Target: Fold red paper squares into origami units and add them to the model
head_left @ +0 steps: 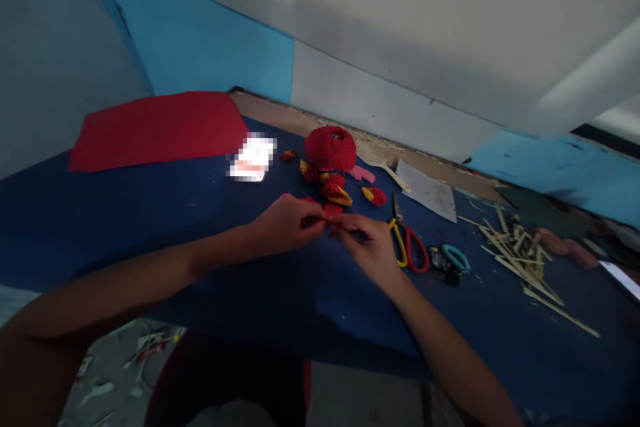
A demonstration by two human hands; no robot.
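Observation:
My left hand [287, 225] and my right hand [371, 248] meet over the front middle of the blue table. The fingertips of both are pinched together on a small piece of red paper [332, 218], mostly covered by the fingers. Just behind them lies more red paper [333, 208]. Beyond stands a round red body of folded paper pieces [330, 149] with a hole in its top. In front of it are red and yellow folded-paper parts [337, 193]. Another red and yellow part [374, 196] lies to the right, near a pink folded strip [362, 174].
Scissors [411, 250] with one red and one yellow handle lie beside my right hand. Farther right are a teal-rimmed object [455, 258] and a pile of thin sticks [520, 253]. A large red sheet [165, 130] and a lit phone [251, 159] lie left. A pale brush [387, 167] lies behind.

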